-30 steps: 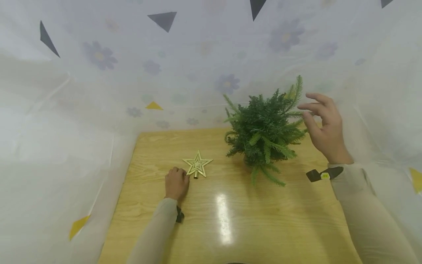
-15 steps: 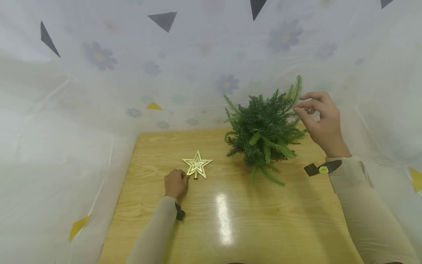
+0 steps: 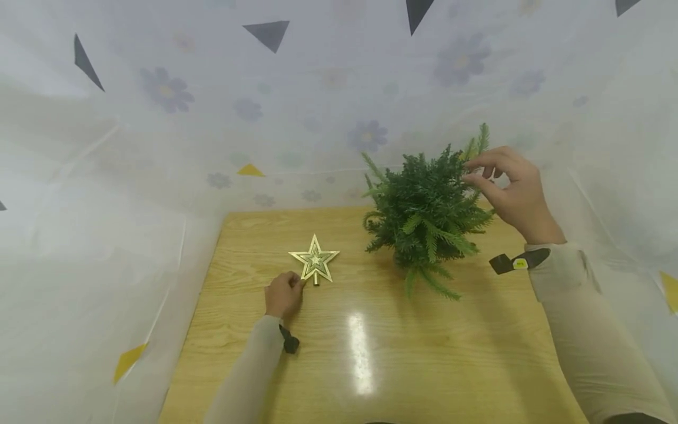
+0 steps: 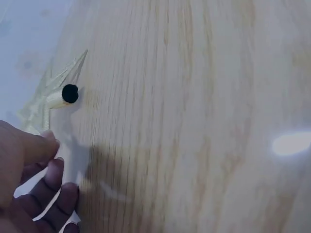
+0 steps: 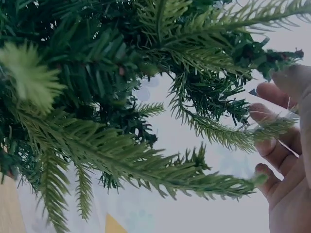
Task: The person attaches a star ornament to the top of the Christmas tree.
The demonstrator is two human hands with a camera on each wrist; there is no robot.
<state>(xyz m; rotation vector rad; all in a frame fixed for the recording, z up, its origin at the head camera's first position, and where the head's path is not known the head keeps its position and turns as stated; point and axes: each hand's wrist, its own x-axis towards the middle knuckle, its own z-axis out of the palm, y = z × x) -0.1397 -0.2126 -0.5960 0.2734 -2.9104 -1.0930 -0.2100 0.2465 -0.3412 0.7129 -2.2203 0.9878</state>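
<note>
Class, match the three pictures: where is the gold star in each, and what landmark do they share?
Head: gold star left of centre, below mid-height, at the left hand.
Left wrist: upper left, its tube showing a dark end.
Right wrist: not in it.
Shared landmark: wooden table, only a sliver, lower left, in the right wrist view.

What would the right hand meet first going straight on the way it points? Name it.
Probably the green tree: the right hand points at its upper branches, though depth and contact are unclear.
</note>
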